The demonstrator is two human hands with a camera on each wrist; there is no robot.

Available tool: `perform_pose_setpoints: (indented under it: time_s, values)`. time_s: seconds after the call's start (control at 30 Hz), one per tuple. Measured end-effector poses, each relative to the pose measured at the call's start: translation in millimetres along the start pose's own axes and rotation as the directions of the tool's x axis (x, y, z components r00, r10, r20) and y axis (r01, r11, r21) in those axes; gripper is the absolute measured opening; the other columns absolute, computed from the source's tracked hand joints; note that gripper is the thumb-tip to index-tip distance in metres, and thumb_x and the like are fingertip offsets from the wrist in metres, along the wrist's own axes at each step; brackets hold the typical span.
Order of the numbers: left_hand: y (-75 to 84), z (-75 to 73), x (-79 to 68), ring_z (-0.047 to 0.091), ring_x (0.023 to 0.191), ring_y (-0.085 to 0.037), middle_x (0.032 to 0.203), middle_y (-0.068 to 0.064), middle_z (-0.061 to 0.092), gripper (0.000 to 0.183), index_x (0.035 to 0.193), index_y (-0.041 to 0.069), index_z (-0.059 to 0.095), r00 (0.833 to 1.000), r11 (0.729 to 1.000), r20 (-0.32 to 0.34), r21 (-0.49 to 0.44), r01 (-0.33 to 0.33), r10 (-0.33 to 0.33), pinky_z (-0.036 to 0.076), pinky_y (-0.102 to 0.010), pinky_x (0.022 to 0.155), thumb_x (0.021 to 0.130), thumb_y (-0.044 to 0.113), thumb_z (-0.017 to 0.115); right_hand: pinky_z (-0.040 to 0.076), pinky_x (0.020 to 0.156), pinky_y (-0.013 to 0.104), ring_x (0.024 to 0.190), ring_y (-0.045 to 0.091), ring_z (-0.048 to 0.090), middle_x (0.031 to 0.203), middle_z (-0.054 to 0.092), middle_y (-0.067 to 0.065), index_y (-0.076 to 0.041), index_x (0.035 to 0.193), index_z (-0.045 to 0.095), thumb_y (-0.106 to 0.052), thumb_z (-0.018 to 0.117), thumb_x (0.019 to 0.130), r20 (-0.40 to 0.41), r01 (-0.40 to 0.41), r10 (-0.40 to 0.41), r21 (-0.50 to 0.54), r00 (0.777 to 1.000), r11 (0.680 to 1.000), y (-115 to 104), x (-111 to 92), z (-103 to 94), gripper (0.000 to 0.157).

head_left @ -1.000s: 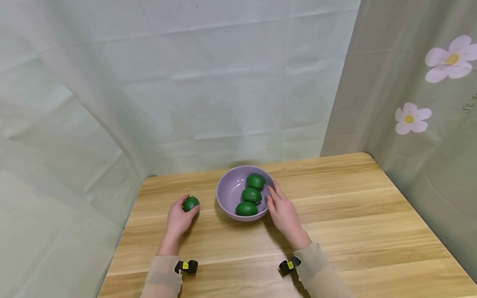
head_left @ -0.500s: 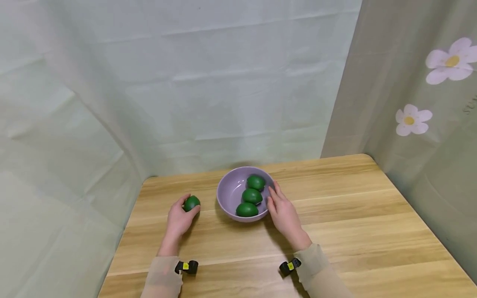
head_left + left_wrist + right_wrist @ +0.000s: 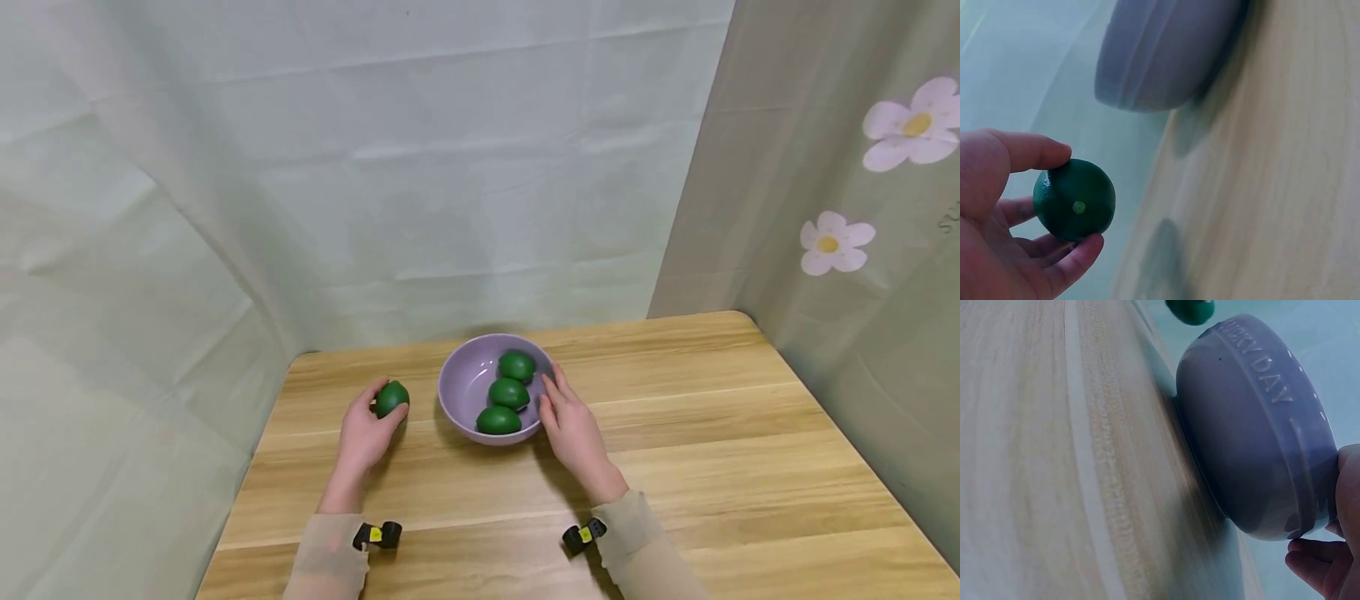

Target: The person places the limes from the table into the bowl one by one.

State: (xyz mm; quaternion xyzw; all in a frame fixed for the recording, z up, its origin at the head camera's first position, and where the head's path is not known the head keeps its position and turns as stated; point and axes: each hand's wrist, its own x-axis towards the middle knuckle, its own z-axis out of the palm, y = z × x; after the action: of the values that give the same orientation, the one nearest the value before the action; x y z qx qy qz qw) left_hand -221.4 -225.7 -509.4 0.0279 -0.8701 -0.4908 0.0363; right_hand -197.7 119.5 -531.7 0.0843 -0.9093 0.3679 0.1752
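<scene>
Pinched between the thumb and fingers of my left hand [image 3: 365, 433] is a dark green lime [image 3: 393, 399]. In the left wrist view the lime [image 3: 1075, 200] hangs above the table, its pale stem scar facing the camera, with a shadow on the wood below. To its right stands a purple bowl [image 3: 461, 392] holding three more limes [image 3: 509, 393] in a row along its right side. My right hand [image 3: 573, 429] grips the bowl's right rim. From the right wrist view, thumb and fingertips touch the bowl [image 3: 1241, 431] at its edge, and raised lettering shows on its wall.
The wooden table [image 3: 712, 450] stretches out to the right and in front of the bowl. Pale curtains [image 3: 480, 192] hang close behind and on both sides, the right one printed with flowers. A black wrist camera [image 3: 377, 535] sits on each sleeve.
My left hand has raised the lime off the table and shifted slightly forward and right. The right hand and the bowl have stayed put.
</scene>
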Motion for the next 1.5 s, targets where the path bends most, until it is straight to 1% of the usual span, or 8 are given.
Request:
perform_pose_setpoints:
  time_s: [0.23, 0.37, 0.57, 0.77, 0.9, 1.1, 1.27, 1.5]
  values:
    - [19.5, 0.4, -1.2, 0.053, 0.129, -0.041, 0.148, -0.025, 0.051, 0.066, 0.159, 0.009, 0.049, 0.999, 0.999, -0.001, 0.006, -0.05, 0.05, 0.053, -0.056, 0.104, 0.101, 0.024, 0.075, 0.046, 0.114, 0.051, 0.146, 0.035, 0.048, 0.17, 0.035, 0.015, 0.001, 0.154, 0.054, -0.02, 0.057, 0.112, -0.006, 0.0, 0.0, -0.009, 1.0, 1.0, 0.9, 1.2, -0.5, 0.047]
    - [29.1, 2.7, -3.1, 0.052, 0.131, -0.041, 0.151, -0.025, 0.05, 0.066, 0.159, 0.008, 0.049, 0.997, 0.997, -0.008, -0.003, -0.075, 0.075, 0.054, -0.056, 0.104, 0.1, 0.021, 0.076, 0.045, 0.115, 0.05, 0.147, 0.035, 0.047, 0.171, 0.034, 0.014, 0.001, 0.154, 0.053, -0.018, 0.058, 0.111, 0.002, -0.005, 0.005, -0.008, 1.0, 1.0, -0.4, 1.3, -0.8, 0.047]
    - [40.2, 8.8, -5.5, 0.052, 0.132, -0.041, 0.154, -0.024, 0.049, 0.065, 0.158, 0.009, 0.051, 0.995, 0.995, -0.007, -0.029, -0.099, 0.099, 0.053, -0.054, 0.104, 0.099, 0.018, 0.078, 0.044, 0.116, 0.05, 0.148, 0.034, 0.046, 0.171, 0.033, 0.014, 0.001, 0.154, 0.053, -0.018, 0.058, 0.111, 0.013, -0.021, 0.021, -0.001, 1.0, 1.0, -1.7, 0.7, -1.0, 0.047]
    - [46.9, 14.5, -5.0, 0.055, 0.128, -0.04, 0.151, -0.025, 0.052, 0.064, 0.155, 0.006, 0.054, 0.991, 0.991, -0.021, -0.024, -0.134, 0.133, 0.055, -0.051, 0.1, 0.097, 0.016, 0.08, 0.046, 0.115, 0.052, 0.147, 0.037, 0.047, 0.17, 0.035, 0.017, 0.004, 0.152, 0.055, -0.016, 0.059, 0.11, -0.008, -0.004, 0.004, 0.005, 1.0, 1.0, -1.5, -0.4, 0.7, 0.047]
    - [53.3, 19.3, -4.6, 0.057, 0.124, -0.04, 0.147, -0.026, 0.055, 0.063, 0.152, 0.004, 0.057, 0.983, 0.984, -0.038, 0.005, -0.18, 0.18, 0.057, -0.051, 0.096, 0.095, 0.014, 0.081, 0.047, 0.114, 0.053, 0.146, 0.038, 0.048, 0.169, 0.036, 0.018, 0.004, 0.151, 0.056, -0.016, 0.06, 0.11, -0.018, 0.006, -0.006, 0.006, 1.0, 1.0, -0.6, -0.1, 1.3, 0.046]
    - [62.7, 29.5, -3.9, 0.059, 0.121, -0.04, 0.142, -0.026, 0.057, 0.061, 0.15, 0.004, 0.059, 0.968, 0.967, -0.031, 0.047, -0.249, 0.251, 0.058, -0.05, 0.093, 0.094, 0.012, 0.082, 0.046, 0.115, 0.052, 0.147, 0.037, 0.047, 0.17, 0.035, 0.016, 0.003, 0.153, 0.054, -0.016, 0.06, 0.111, -0.002, -0.007, 0.007, 0.008, 1.0, 1.0, 0.1, 0.0, 0.9, 0.047]
    - [68.9, 36.9, -3.7, 0.06, 0.122, -0.04, 0.141, -0.026, 0.058, 0.062, 0.15, 0.003, 0.059, 0.962, 0.961, -0.016, 0.041, -0.273, 0.274, 0.058, -0.052, 0.096, 0.093, 0.012, 0.083, 0.045, 0.115, 0.051, 0.147, 0.035, 0.047, 0.17, 0.035, 0.015, 0.002, 0.153, 0.055, -0.018, 0.059, 0.111, 0.005, -0.015, 0.015, 0.007, 1.0, 1.0, -0.2, -0.2, 1.3, 0.046]
    - [73.8, 44.2, -4.1, 0.059, 0.126, -0.04, 0.141, -0.025, 0.059, 0.062, 0.149, 0.003, 0.06, 0.955, 0.954, -0.006, 0.04, -0.296, 0.296, 0.055, -0.055, 0.103, 0.092, 0.011, 0.083, 0.047, 0.114, 0.054, 0.145, 0.039, 0.049, 0.168, 0.037, 0.02, 0.005, 0.151, 0.055, -0.016, 0.059, 0.11, -0.015, 0.023, -0.023, 0.0, 1.0, 1.0, -0.2, 1.4, 2.0, 0.046]
